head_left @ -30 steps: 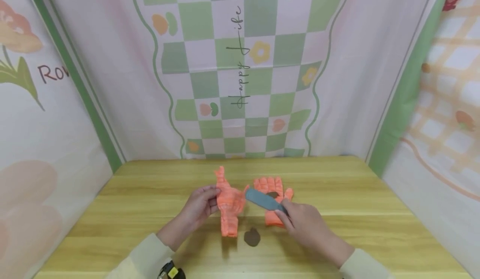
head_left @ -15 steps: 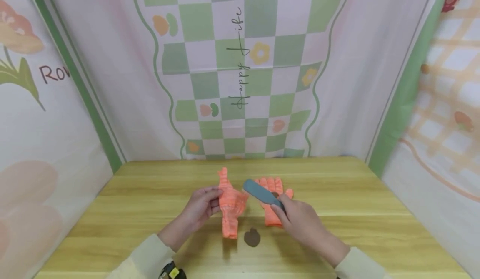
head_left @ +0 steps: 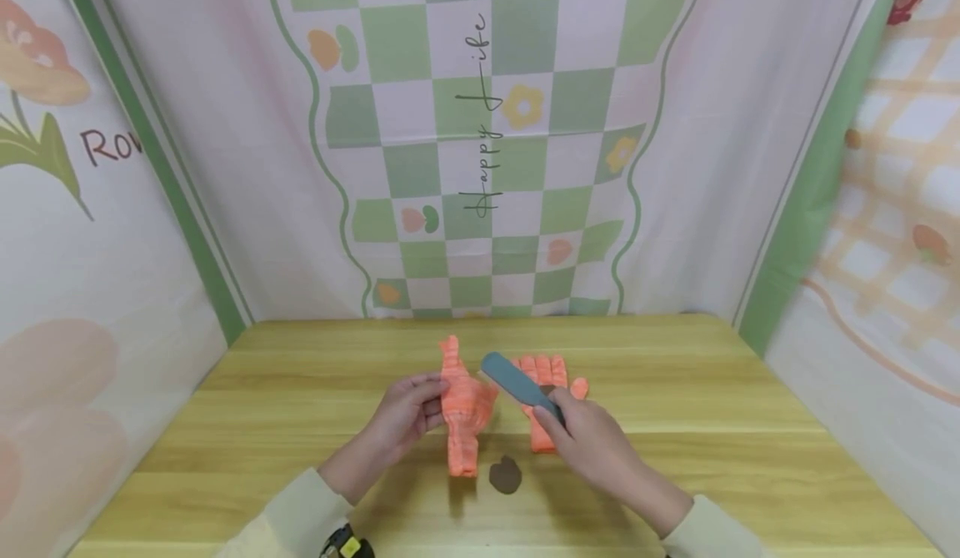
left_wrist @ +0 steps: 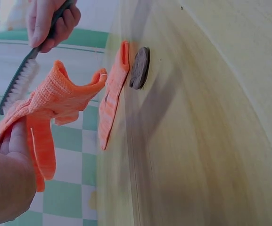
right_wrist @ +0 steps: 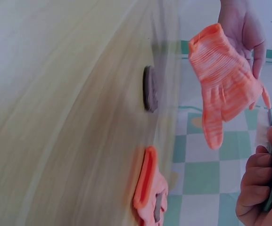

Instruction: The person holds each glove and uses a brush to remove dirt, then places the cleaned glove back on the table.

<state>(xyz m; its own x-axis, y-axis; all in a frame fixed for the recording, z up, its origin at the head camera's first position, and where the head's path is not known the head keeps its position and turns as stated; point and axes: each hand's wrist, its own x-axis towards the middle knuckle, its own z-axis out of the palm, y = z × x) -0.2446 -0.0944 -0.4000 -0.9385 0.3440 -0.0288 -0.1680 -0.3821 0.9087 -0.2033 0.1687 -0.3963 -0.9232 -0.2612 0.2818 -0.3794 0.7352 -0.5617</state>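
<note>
An orange knitted glove (head_left: 467,408) hangs above the table, its edge pinched by my left hand (head_left: 405,412). Its cuff points down toward me in the head view. My right hand (head_left: 592,434) grips a brush (head_left: 517,381) with a blue-green back; the left wrist view shows its white bristles (left_wrist: 22,80) facing the held glove. Whether bristles and glove touch I cannot tell. A second orange glove (head_left: 542,436) lies on the table, partly hidden behind the brush and right hand. On it shows a dark brown patch or piece (head_left: 547,389).
A flat, rounded brown piece (head_left: 506,475) lies on the wooden table (head_left: 300,391), nearer me than the lying glove. Printed curtains (head_left: 675,208) close off the back and both sides. A black and yellow object (head_left: 347,543) shows by the left sleeve at the bottom edge.
The brush has shifted left and slightly up in the head view, its tip away from the held glove's right side. The held glove has drifted a little right.
</note>
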